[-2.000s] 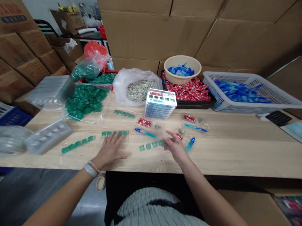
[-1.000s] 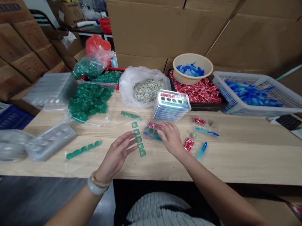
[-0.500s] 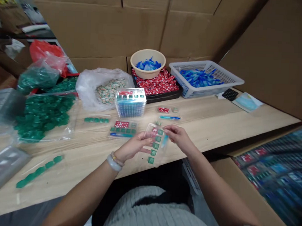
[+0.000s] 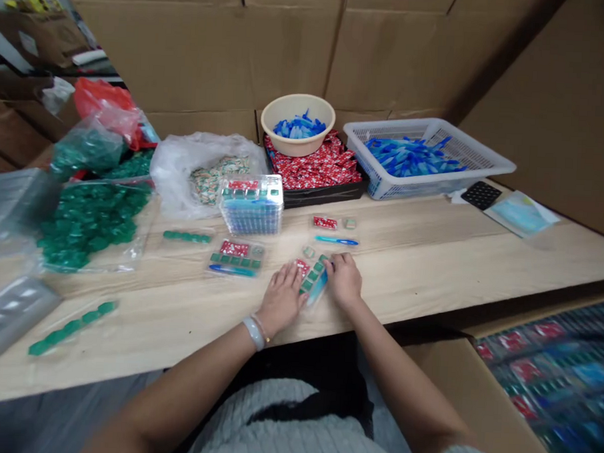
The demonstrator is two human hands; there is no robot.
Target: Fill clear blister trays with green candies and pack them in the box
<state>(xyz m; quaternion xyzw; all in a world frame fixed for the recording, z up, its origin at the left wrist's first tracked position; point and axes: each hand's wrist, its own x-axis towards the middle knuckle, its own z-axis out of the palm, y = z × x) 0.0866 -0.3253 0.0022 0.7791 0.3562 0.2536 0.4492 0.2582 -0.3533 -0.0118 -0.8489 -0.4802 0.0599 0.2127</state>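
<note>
A clear plastic blister pack [image 4: 312, 275] with a red packet, a row of green pieces and a blue pen lies on the table before me, angled. My left hand [image 4: 281, 299] rests palm down over its left side, fingers laid out flat. At the pack's right edge, my right hand [image 4: 344, 282] has its fingers curled against the plastic. A similar filled pack [image 4: 234, 258] lies to the left. Behind my hands is another clear tray with a red packet [image 4: 325, 223], a small round piece [image 4: 349, 223] and a blue pen [image 4: 336, 241].
Stacked packs [image 4: 253, 208] stand at the back, near a cream bowl [image 4: 296, 146] on red packets [image 4: 329, 167]. A white basket [image 4: 434, 182] holds blue pens. Green pieces [image 4: 95, 221] lie in a bag at left. Two trays carry green rows [image 4: 72, 328]. An open carton [image 4: 475, 381] stands lower right.
The blister pack, held up and tilted between both hands before, now lies on the table. My left hand turned over from beneath it to palm down on top.
</note>
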